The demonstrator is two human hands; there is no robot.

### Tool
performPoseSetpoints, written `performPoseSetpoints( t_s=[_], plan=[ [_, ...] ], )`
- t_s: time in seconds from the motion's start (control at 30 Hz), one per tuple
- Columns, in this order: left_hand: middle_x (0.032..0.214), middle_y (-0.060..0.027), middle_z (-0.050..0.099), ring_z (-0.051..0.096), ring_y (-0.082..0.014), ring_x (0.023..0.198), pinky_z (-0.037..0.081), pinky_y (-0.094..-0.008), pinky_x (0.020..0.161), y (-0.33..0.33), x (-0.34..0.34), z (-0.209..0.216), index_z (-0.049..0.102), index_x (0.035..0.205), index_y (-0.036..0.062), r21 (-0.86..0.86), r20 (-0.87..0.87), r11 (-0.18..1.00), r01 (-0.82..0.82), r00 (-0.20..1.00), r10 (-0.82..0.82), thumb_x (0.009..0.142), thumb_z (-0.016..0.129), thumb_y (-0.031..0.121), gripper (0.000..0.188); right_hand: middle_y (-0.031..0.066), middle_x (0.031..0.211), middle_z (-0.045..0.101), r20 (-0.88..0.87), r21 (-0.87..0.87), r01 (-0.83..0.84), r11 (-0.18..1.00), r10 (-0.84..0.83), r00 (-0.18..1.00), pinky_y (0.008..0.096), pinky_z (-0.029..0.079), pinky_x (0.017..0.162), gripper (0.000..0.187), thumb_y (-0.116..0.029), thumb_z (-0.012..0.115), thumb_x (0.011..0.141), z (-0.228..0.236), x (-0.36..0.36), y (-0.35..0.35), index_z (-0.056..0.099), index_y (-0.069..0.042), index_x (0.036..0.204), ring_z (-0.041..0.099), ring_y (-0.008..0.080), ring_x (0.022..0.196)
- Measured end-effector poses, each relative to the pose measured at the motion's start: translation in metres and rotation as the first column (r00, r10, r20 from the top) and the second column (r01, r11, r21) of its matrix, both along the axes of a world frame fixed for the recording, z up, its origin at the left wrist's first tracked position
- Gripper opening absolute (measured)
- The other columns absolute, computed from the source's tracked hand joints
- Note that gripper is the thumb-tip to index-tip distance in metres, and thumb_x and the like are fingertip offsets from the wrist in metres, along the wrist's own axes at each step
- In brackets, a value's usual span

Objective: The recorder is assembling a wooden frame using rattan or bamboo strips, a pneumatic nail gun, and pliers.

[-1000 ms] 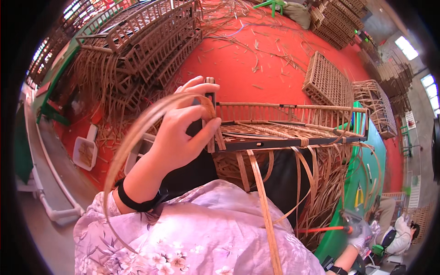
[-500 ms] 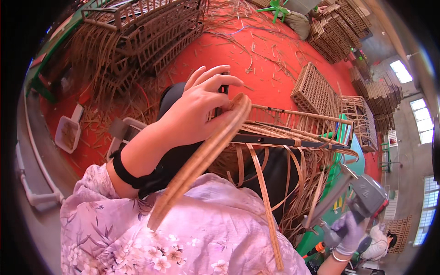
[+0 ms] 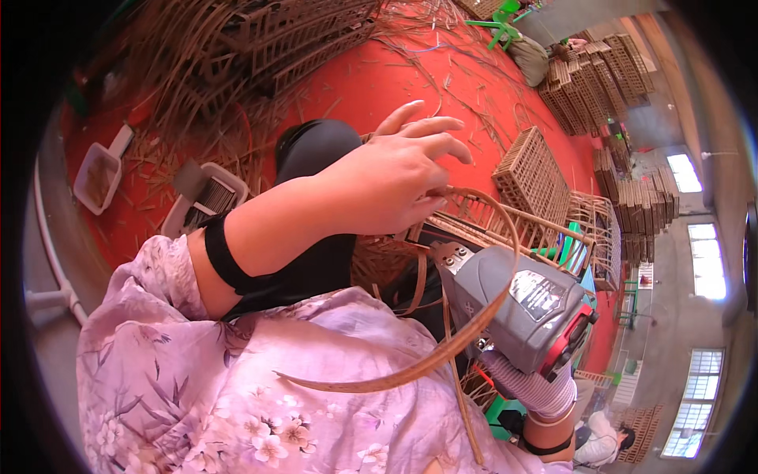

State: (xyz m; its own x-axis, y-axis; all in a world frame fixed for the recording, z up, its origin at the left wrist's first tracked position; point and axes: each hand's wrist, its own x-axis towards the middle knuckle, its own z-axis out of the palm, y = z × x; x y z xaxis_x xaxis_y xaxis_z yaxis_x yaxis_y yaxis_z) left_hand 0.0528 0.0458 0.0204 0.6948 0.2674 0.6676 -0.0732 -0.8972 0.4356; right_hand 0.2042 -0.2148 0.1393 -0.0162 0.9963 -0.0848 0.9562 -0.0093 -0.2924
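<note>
A worker in a pale purple flowered top (image 3: 260, 411) sits over a half-made basket (image 3: 472, 230) with both hands busy at it. The left hand (image 3: 399, 175) is bare, its thumb and forefinger pinching a tan strip (image 3: 476, 320) while the other fingers fan out above; the exact point of contact is partly hidden. The strip loops out to the right and sweeps back across the lap. The right hand (image 3: 538, 385), in a striped glove, is wrapped around the handle of a grey nail gun (image 3: 513, 304), its nose pointing toward the basket's near side; whether it touches cannot be told. The basket lies just ahead of the lap, between the left hand and the tool, partly covered by both. A white tray (image 3: 178, 215) holds dark pieces on the red floor (image 3: 355, 99), where another basket (image 3: 533, 170) stands farther off.
</note>
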Motion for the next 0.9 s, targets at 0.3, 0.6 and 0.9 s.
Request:
performPoseSetpoints(
  t_s=[0.3, 0.6, 0.9],
  plan=[
    [0.127, -0.0003, 0.056, 0.037, -0.0234, 0.139, 0.016, -0.0531, 0.118, -0.005, 0.0, -0.002, 0.07, 0.08, 0.0087, 0.013, 0.062, 1.0, 0.01, 0.998, -0.01, 0.078, 0.068, 0.011, 0.004, 0.0095, 0.113, 0.064, 0.107, -0.12, 0.018, 0.993, -0.005, 0.994, 0.0413, 0.051, 0.092, 0.054, -0.019, 0.08, 0.074, 0.004, -0.014, 0.005, 0.057, -0.007, 0.122, 0.063, 0.0264, 0.104],
    [0.126, -0.0004, 0.058, 0.038, -0.0232, 0.138, 0.016, -0.053, 0.118, -0.005, -0.002, -0.002, 0.065, 0.074, 0.0082, 0.029, 0.094, 1.0, -0.011, 0.996, 0.008, 0.076, 0.068, 0.01, 0.004, 0.0052, 0.079, 0.066, -0.099, -0.029, 0.032, 0.999, -0.035, 0.994, 0.0377, 0.054, 0.076, 0.021, -0.014, 0.067, 0.081, 0.004, -0.023, 0.023, 0.058, -0.006, 0.098, 0.066, 0.0202, 0.078],
    [0.127, -0.0008, 0.057, 0.038, -0.0236, 0.138, 0.015, -0.0534, 0.118, -0.004, 0.001, 0.003, 0.065, 0.073, 0.0079, 0.011, 0.105, 1.0, 0.015, 0.994, -0.016, 0.075, 0.07, 0.01, 0.006, 0.0056, 0.116, 0.067, -0.253, -0.399, 0.322, 0.859, -0.44, 0.862, 0.038, 0.053, 0.09, 0.04, -0.031, 0.053, 0.088, -0.006, -0.01, 0.006, 0.06, -0.01, 0.121, 0.065, 0.0238, 0.107]
  ],
)
